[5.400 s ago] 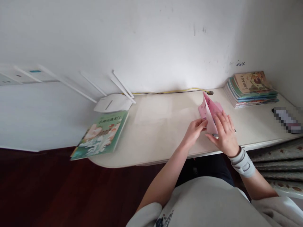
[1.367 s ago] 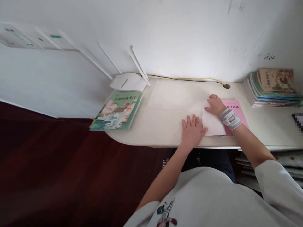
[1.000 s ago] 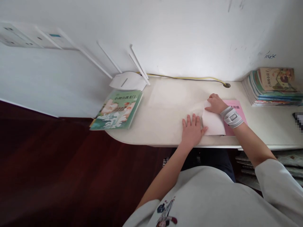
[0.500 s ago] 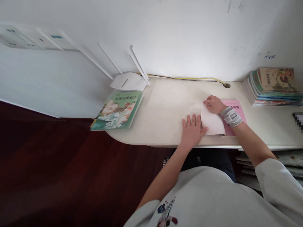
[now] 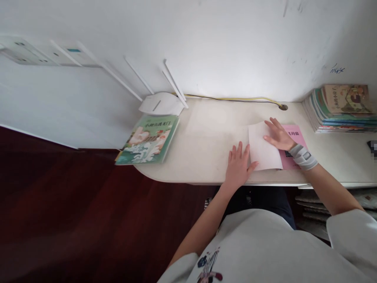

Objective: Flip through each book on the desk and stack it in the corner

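An opened book lies on the desk in front of me, with a blank white page [image 5: 260, 151] on its left and a pink page [image 5: 297, 137] with dark print on its right. My left hand [image 5: 238, 167] rests flat on the desk with fingers spread, its thumb on the lower left of the white page. My right hand [image 5: 278, 135], with a grey band [image 5: 304, 156] at the wrist, is open over the white page's upper right and covers part of the pink page. Nothing is gripped in either hand.
A green picture book [image 5: 149, 139] overhangs the desk's left end, beside a white router [image 5: 161, 104]. Its cables [image 5: 229, 98] run along the wall to a desk hole [image 5: 283, 107]. Stacked books [image 5: 338, 110] stand at the right. A dark object [image 5: 372, 147] lies at the right edge.
My right hand has moved right from the white page's upper left, and its fingers have opened. The white page now lies flatter. My left hand has stayed in place.
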A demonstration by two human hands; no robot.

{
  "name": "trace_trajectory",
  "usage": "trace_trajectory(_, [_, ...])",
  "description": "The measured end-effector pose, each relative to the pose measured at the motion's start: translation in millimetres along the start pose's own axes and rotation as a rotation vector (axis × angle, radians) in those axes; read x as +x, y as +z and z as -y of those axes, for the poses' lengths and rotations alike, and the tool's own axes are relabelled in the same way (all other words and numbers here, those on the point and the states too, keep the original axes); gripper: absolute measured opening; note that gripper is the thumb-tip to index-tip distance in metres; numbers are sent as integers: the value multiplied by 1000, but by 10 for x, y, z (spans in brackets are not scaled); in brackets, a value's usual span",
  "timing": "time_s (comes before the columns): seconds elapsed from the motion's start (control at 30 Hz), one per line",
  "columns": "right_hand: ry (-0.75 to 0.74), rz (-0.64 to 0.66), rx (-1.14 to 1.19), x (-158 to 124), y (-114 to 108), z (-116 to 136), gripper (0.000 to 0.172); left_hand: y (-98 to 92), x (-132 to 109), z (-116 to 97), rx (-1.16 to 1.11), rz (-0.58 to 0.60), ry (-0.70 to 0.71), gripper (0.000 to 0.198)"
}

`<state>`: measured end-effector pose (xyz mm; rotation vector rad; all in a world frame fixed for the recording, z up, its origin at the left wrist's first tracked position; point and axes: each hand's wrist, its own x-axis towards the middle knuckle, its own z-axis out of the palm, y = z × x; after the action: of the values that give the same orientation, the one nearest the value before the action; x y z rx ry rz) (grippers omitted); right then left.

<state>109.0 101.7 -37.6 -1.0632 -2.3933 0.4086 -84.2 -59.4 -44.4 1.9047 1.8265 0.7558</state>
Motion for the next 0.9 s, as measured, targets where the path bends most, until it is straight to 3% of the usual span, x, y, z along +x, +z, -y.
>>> trace_trajectory(0.1, [-27,102,-40,-296,31,37,84,-172,79,111,-534,-73,-212,54])
trace_trajectory(0.2, [-55,87,-117,-450,119,128,84,-415,294,237,-1090,-114,-519,33])
trace_trajectory(0.27, [-65,56,-153,-474,162,187,82,-557,465,303,-1337,-43,-665,19])
trace_trajectory(0.33, [-73,38,-166,-467,179,223,80,-650,608,353,-1441,39,-759,10])
trace_trajectory(0.5, [-71,29,-140,-455,158,224,78,-688,798,461,-1351,292,-800,11])
trace_trajectory(0.63, [-68,28,-84,-464,131,200,71,-658,888,526,-1072,459,-660,13])
trace_trajectory(0.77, [-70,39,-67,-475,111,195,66,-628,967,565,-773,499,-455,11])
trace_trajectory(0.9, [-110,100,-47,-480,96,213,61,-596,968,587,-609,440,-246,14])
